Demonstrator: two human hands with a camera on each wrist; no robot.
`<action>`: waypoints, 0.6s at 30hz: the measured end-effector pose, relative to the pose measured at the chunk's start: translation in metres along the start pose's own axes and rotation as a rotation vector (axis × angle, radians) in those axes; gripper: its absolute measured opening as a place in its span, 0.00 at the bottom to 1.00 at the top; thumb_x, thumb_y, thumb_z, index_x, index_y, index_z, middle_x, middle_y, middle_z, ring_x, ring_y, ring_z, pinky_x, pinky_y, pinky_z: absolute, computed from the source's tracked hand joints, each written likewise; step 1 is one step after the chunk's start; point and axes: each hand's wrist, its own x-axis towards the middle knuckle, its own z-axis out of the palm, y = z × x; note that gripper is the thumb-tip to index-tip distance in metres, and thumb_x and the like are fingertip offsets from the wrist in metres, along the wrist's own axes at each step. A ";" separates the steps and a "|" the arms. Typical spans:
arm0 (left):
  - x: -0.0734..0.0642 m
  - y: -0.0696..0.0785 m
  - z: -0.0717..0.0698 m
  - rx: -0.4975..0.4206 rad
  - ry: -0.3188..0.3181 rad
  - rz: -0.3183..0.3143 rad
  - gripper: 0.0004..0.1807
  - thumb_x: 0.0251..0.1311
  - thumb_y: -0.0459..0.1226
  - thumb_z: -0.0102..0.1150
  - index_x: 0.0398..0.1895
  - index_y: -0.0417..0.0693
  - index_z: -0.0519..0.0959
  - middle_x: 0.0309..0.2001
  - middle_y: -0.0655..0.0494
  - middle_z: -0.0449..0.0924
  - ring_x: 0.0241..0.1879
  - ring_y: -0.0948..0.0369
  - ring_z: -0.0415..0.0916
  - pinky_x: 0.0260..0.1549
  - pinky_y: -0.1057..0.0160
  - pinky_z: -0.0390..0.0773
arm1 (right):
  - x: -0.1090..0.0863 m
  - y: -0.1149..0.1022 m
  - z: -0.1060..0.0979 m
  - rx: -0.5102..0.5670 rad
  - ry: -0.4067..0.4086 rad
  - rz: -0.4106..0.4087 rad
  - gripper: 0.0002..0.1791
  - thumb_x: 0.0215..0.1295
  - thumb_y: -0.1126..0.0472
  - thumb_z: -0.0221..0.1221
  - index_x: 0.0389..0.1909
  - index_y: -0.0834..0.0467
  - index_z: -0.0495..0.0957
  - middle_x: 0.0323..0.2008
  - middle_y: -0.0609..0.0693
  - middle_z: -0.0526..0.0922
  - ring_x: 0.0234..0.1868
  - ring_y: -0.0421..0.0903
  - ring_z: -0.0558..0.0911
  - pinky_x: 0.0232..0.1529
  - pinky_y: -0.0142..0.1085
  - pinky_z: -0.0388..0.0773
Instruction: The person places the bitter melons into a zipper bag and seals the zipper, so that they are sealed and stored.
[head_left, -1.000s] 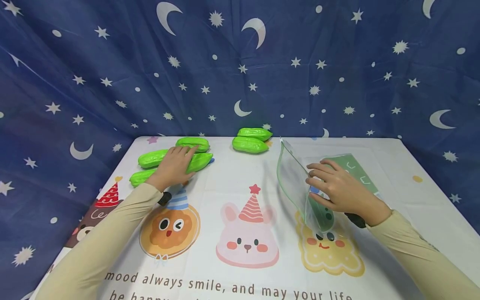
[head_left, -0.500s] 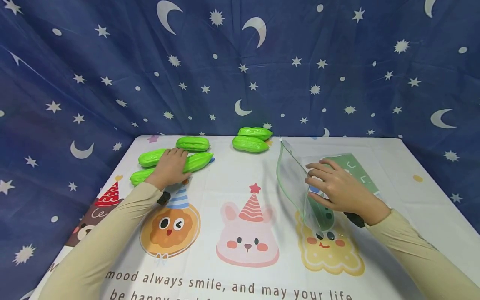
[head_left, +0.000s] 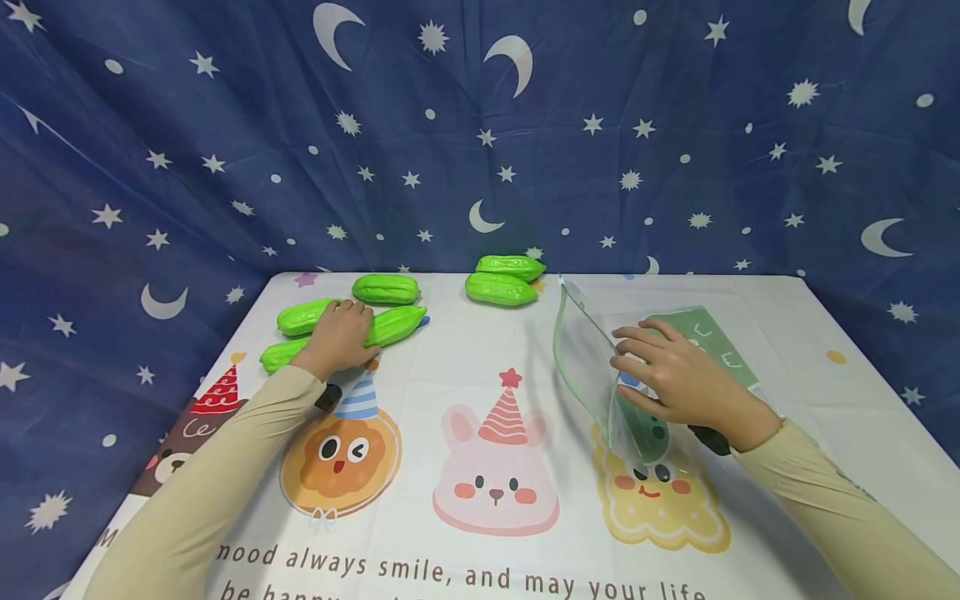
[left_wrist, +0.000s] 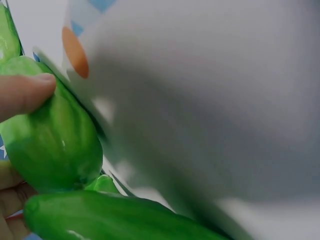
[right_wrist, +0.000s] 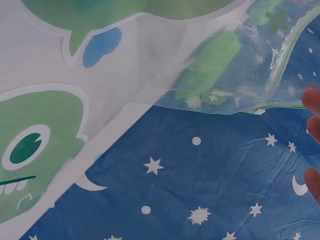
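Observation:
Toward the back left of the table, my left hand (head_left: 339,337) grips a bright green ribbed gourd (head_left: 396,325). In the left wrist view the thumb (left_wrist: 30,92) lies along this gourd (left_wrist: 55,140), with curled fingers on its other side. Another gourd (left_wrist: 110,217) lies just below it there. On the right, a clear zip bag (head_left: 581,358) with green cartoon prints has its mouth facing left, spread apart. My right hand (head_left: 675,371) is at the bag's mouth with fingers extended; in the right wrist view its fingertips (right_wrist: 312,127) appear beside the zip edge.
Close around the left hand are more green gourds, one behind (head_left: 386,288) and two at its left (head_left: 302,317). Two others (head_left: 501,289) lie together at the back middle. A blue star-print curtain (head_left: 480,133) hangs behind the white printed tablecloth (head_left: 495,333).
My left hand has drawn back a little to the left from the rear gourd, and its fingers have closed in around the front one. The right hand and bag look nearly unchanged.

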 end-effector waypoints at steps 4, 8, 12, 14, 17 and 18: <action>-0.001 0.000 -0.001 -0.009 0.008 0.000 0.34 0.49 0.51 0.65 0.49 0.29 0.74 0.47 0.36 0.77 0.49 0.43 0.74 0.54 0.43 0.69 | 0.000 0.000 0.000 0.003 0.001 0.001 0.26 0.72 0.48 0.37 0.31 0.59 0.78 0.32 0.53 0.80 0.46 0.55 0.78 0.51 0.51 0.69; 0.001 -0.001 0.001 -0.026 0.006 -0.004 0.35 0.49 0.51 0.66 0.50 0.30 0.73 0.48 0.37 0.77 0.50 0.43 0.73 0.56 0.43 0.68 | 0.000 0.000 0.000 0.000 -0.003 0.002 0.26 0.72 0.48 0.37 0.31 0.59 0.77 0.32 0.53 0.80 0.47 0.55 0.78 0.51 0.51 0.69; 0.002 -0.001 0.001 -0.050 -0.007 -0.012 0.36 0.49 0.51 0.66 0.52 0.31 0.73 0.49 0.37 0.76 0.52 0.43 0.72 0.57 0.43 0.68 | 0.000 0.000 0.000 -0.004 -0.002 0.000 0.26 0.72 0.47 0.37 0.31 0.59 0.78 0.32 0.53 0.80 0.46 0.55 0.78 0.51 0.51 0.69; 0.002 -0.001 0.001 -0.060 -0.012 -0.014 0.36 0.49 0.50 0.66 0.52 0.31 0.72 0.49 0.37 0.76 0.52 0.43 0.72 0.57 0.43 0.68 | 0.000 0.001 0.000 -0.004 0.001 -0.002 0.26 0.72 0.47 0.37 0.31 0.59 0.78 0.32 0.53 0.80 0.46 0.55 0.78 0.50 0.51 0.69; 0.003 -0.001 0.001 -0.069 -0.015 -0.012 0.36 0.49 0.50 0.66 0.53 0.31 0.72 0.50 0.38 0.76 0.53 0.43 0.72 0.58 0.42 0.67 | 0.000 0.001 0.001 -0.004 0.003 -0.002 0.26 0.72 0.47 0.37 0.31 0.59 0.78 0.32 0.53 0.80 0.46 0.55 0.78 0.51 0.51 0.69; 0.003 -0.001 0.001 -0.070 -0.014 -0.009 0.35 0.49 0.50 0.66 0.53 0.31 0.72 0.49 0.38 0.76 0.53 0.43 0.72 0.58 0.42 0.67 | 0.000 0.002 0.001 -0.004 0.003 -0.002 0.26 0.72 0.47 0.37 0.32 0.59 0.78 0.32 0.53 0.80 0.46 0.55 0.78 0.51 0.51 0.69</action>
